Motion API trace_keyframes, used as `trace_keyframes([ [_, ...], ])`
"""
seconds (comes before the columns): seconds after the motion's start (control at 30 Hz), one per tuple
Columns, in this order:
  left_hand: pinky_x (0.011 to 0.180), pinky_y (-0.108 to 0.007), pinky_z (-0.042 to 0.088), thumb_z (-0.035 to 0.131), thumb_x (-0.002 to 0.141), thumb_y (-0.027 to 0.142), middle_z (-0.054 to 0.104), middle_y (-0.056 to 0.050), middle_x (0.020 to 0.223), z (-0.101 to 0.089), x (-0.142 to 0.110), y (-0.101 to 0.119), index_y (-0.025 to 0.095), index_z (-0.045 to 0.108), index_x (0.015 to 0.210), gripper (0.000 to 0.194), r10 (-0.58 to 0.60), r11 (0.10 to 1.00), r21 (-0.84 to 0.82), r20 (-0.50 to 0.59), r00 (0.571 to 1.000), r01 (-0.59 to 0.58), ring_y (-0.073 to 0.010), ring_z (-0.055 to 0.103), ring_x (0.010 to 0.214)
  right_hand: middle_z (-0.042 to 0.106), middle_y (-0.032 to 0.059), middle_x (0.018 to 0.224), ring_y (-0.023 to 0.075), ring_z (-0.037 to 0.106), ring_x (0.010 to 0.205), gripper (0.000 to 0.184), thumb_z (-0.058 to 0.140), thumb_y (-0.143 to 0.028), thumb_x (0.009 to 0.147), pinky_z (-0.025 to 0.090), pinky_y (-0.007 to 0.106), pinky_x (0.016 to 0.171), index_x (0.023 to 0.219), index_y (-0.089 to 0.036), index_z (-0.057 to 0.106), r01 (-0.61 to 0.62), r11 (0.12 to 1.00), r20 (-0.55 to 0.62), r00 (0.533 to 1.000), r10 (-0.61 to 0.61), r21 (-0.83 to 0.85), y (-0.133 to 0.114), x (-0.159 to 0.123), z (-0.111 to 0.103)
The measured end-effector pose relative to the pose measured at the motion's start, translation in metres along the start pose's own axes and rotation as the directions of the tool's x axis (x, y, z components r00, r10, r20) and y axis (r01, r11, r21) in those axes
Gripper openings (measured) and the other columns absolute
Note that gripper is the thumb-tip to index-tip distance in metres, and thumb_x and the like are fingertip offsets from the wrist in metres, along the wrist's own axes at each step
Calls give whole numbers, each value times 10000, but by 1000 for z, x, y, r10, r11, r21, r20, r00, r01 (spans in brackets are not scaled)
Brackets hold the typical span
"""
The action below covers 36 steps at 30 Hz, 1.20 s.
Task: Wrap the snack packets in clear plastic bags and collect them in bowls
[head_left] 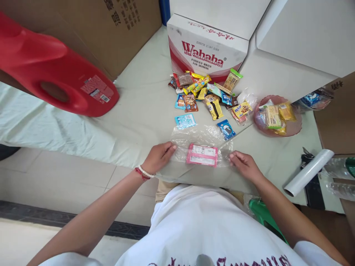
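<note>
A clear plastic bag lies flat on the pale green cloth near the table's front edge. On or inside it rests a pink snack packet with a white label. My left hand presses the bag's left edge, fingers stretched out and close together. My right hand rests on the bag's right edge, fingers extended and flat. Neither hand grips the packet.
A heap of small snack packets lies beyond the bag, before a Wahaha carton. A pink bowl with snacks stands right. A roll of film, a red jug and brown cartons surround.
</note>
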<state>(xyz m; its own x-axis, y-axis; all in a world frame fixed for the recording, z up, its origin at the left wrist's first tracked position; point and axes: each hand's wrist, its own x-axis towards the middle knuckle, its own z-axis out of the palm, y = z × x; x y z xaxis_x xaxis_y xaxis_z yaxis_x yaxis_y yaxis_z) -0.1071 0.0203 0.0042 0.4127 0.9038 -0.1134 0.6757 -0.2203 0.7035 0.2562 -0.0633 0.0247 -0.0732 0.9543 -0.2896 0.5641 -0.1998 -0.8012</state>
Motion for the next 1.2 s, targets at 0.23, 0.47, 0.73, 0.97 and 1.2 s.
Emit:
trace_keyframes([
  [0.23,762,-331,484,528,883,631,735,-20,953,3,13,9,242,492,1343,603,-112,990,-78,32,993,114,-246,696,893,352,-51,544,119,341,544,545,442,-652,936,260,262,541,607,-221,392,-191,957,-44,982,186,-218,13,27,8],
  [0.47,875,-431,478,561,890,381,688,-103,929,26,16,0,183,652,1062,277,-138,961,200,-252,958,191,-304,638,958,672,89,947,264,567,916,247,496,-381,965,437,343,768,1009,-203,662,-8,772,-187,972,-143,-636,-21,44,-2],
  [0.73,869,-448,498,639,829,385,681,-153,1107,47,23,-7,134,430,1456,706,-132,955,175,-479,868,241,-337,653,1037,607,224,1346,355,490,1243,546,597,-296,934,405,445,1016,1423,-68,512,150,633,21,978,-206,-760,-84,145,50],
  [0.97,802,-411,471,672,814,353,693,-58,807,31,36,0,219,642,971,209,-304,921,155,-284,910,356,-310,659,940,697,97,1014,242,598,1006,151,624,-227,904,428,335,906,988,-181,740,160,724,130,987,-98,-671,-99,161,34],
  [1.2,811,-423,451,658,859,349,673,-103,950,39,27,4,223,616,797,146,-220,930,200,-366,904,308,-313,589,1002,628,108,1073,218,568,897,220,462,-172,999,398,335,801,1055,-191,673,592,434,412,797,-442,-680,-98,77,38],
])
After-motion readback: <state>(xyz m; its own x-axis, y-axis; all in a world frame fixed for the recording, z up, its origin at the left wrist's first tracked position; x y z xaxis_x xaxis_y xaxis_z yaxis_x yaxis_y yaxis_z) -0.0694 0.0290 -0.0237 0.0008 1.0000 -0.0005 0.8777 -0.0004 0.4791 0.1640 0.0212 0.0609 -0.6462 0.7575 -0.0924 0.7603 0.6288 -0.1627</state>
